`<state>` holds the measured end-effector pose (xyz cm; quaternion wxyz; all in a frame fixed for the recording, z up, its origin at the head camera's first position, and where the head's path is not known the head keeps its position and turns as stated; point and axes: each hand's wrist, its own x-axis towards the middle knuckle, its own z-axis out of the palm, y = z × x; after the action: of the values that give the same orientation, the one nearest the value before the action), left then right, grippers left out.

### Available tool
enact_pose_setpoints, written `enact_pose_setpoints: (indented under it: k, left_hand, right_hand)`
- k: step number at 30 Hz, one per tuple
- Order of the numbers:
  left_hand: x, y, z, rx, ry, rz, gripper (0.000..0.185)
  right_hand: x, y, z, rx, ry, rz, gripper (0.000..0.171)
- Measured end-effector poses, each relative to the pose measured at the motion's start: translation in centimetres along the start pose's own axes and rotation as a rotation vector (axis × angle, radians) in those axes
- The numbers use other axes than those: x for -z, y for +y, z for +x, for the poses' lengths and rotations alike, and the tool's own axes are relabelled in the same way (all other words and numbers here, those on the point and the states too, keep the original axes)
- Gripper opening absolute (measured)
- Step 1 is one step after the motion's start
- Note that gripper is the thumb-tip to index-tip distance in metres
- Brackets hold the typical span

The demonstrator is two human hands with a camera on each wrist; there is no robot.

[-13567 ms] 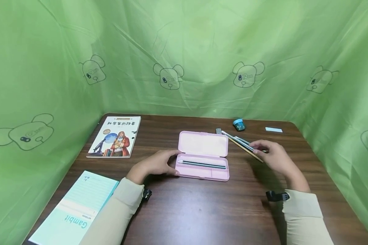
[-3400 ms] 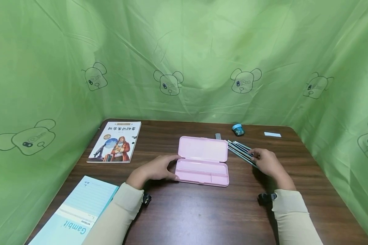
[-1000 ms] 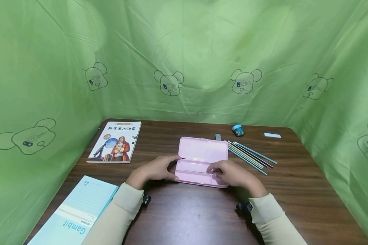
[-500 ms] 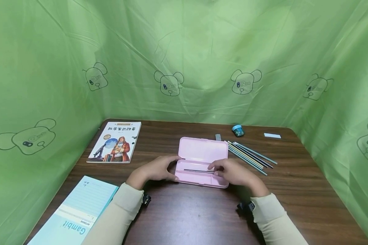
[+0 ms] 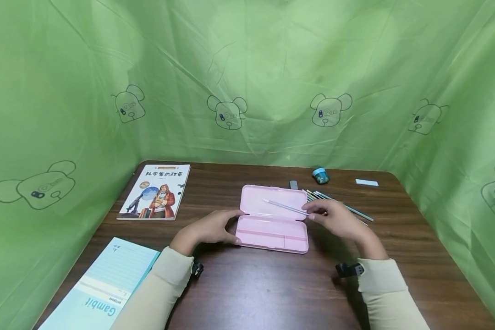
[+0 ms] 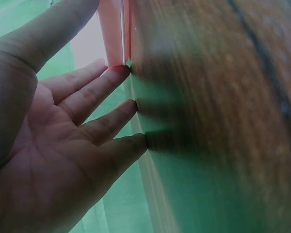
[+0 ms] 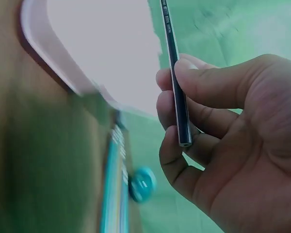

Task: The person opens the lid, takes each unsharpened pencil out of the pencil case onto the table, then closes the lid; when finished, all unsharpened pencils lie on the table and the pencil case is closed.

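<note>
An open pink pencil case (image 5: 272, 238) lies mid-table, its tray bare. My left hand (image 5: 231, 225) rests against the case's left end, the fingers (image 6: 111, 85) straight and touching the case's edge (image 6: 114, 34). My right hand (image 5: 316, 211) hovers by the case's right side and pinches a slim dark pencil (image 5: 283, 206) between thumb and fingers. The pencil slants over the lid (image 5: 272, 197). The right wrist view shows the same pencil (image 7: 177, 97) in my right hand (image 7: 177, 104), in front of the lid (image 7: 97, 48).
Several loose pencils (image 5: 354, 211) lie right of the case, partly hidden by my right hand. Behind them are a blue sharpener (image 5: 320, 174), a small grey block (image 5: 293, 184) and a white eraser (image 5: 366, 182). A book (image 5: 156, 191) and a notebook (image 5: 103, 288) lie left. Green sheeting surrounds the table.
Half a second ago the dark pencil lay in the tray under my right fingers. My right hand has lifted it out and moved it up and right over the lid. The left hand stayed.
</note>
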<state>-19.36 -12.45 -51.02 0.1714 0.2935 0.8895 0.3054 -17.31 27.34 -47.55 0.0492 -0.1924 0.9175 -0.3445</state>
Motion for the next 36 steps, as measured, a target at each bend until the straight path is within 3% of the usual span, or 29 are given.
enact_pose_setpoints:
  k: [7,14,18,24,36]
  left_hand:
    - [-0.1,0.0,0.0,-0.001,0.003,-0.007,0.083]
    - [-0.3,0.0,0.1,-0.007,0.001,0.000,0.083]
    - [-0.3,0.0,0.1,-0.001,0.007,-0.001,0.084]
    - [-0.2,0.0,-0.1,0.013,-0.001,-0.004,0.083]
    - [-0.2,-0.1,0.0,0.007,0.004,-0.010,0.083]
  right_hand:
    - [3.8,4.1,-1.9,-0.130,0.172,-0.042,0.025]
    - [5.6,9.7,-4.4,-0.299,0.243,-0.120,0.028]
    - [6.0,11.9,-4.7,-0.307,0.246,-0.186,0.026]
    - [6.2,13.7,-4.5,-0.335,0.200,-0.195,0.025]
    - [6.0,14.9,-4.5,-0.345,0.186,-0.196,0.024]
